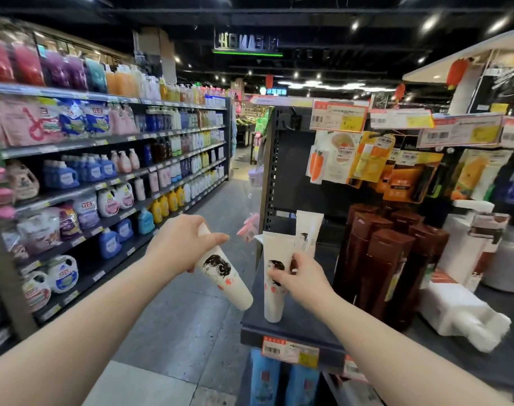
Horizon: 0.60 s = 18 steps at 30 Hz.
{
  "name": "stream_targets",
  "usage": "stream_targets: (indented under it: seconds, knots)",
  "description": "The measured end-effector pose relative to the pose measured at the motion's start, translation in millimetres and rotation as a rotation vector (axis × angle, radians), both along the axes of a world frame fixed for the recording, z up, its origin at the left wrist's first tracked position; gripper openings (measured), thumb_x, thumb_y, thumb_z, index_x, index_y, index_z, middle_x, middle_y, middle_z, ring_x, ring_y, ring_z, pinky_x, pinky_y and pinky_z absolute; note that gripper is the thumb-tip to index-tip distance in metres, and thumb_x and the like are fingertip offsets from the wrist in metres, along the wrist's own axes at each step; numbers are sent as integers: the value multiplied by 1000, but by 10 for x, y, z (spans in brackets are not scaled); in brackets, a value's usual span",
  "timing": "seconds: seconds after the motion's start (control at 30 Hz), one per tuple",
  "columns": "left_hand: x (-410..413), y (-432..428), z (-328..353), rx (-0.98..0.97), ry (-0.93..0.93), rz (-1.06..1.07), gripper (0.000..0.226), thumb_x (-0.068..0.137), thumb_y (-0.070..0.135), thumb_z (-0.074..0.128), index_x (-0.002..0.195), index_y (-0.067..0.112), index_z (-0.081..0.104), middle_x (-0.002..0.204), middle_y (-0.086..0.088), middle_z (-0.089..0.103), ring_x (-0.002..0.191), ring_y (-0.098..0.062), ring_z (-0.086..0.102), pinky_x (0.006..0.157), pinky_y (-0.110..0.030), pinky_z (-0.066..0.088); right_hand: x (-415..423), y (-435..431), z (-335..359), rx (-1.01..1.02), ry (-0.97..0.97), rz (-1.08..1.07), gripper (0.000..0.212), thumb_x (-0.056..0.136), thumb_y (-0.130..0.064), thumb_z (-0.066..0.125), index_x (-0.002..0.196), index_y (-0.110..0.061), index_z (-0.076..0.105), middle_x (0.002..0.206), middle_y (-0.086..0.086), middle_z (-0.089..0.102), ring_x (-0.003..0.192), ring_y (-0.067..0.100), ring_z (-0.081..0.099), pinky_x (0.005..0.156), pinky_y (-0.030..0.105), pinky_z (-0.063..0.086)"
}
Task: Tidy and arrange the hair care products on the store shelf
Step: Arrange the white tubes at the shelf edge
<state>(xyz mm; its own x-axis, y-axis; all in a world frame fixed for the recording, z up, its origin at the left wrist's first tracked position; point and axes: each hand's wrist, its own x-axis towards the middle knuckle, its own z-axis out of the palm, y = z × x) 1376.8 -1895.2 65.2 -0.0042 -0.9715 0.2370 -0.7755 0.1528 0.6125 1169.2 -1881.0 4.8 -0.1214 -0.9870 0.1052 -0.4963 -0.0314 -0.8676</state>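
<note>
White hair-care tube printed with a black hair drawing, standing cap-down near the front edge of a dark shelf, is pinched at its middle by the right hand. The left hand grips a matching tube, tilted in the air over the aisle just left of the shelf. A third white tube stands behind; tall brown bottles stand just to the right.

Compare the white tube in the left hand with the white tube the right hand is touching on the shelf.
The left hand holds its tube tilted in the air over the aisle; the right hand steadies the shelf tube, which stands upright, cap down, on the dark shelf. Both are white with the same black hair drawing and red marks.
</note>
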Motion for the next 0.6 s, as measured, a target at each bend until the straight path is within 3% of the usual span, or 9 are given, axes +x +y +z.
stream_targets:
  seconds: [0.3,0.4,0.5,0.6]
  knots:
    - [30,79,102,3,-12,-37,39,76,47,65,81,9,60,75,-10,68,56,-30,68,54,-50,57,-62,24,-69,36,49,50,43,79,-16,72,117,-20,52,121,0,60,114,19,56,91,33,48]
    - [-18,160,173,7,-29,-85,39,76,47,65,80,8,60,73,-9,68,56,-29,68,53,-47,56,-104,113,-20,4,25,60,50,75,-19,75,116,-28,48,119,-5,57,106,14,58,90,32,51]
    - [-124,261,266,-5,-10,-157,38,74,47,66,78,9,60,74,-10,68,58,-30,68,53,-48,55,-218,307,94,-176,156,14,46,77,-27,73,114,-35,46,112,-16,47,101,5,53,89,28,49]
    - [-361,366,386,-17,-17,-264,39,75,46,66,80,8,60,76,-10,67,61,-28,68,51,-43,57,-278,543,323,-394,223,28,32,78,-33,70,96,-43,45,101,-23,48,93,0,52,79,17,46]
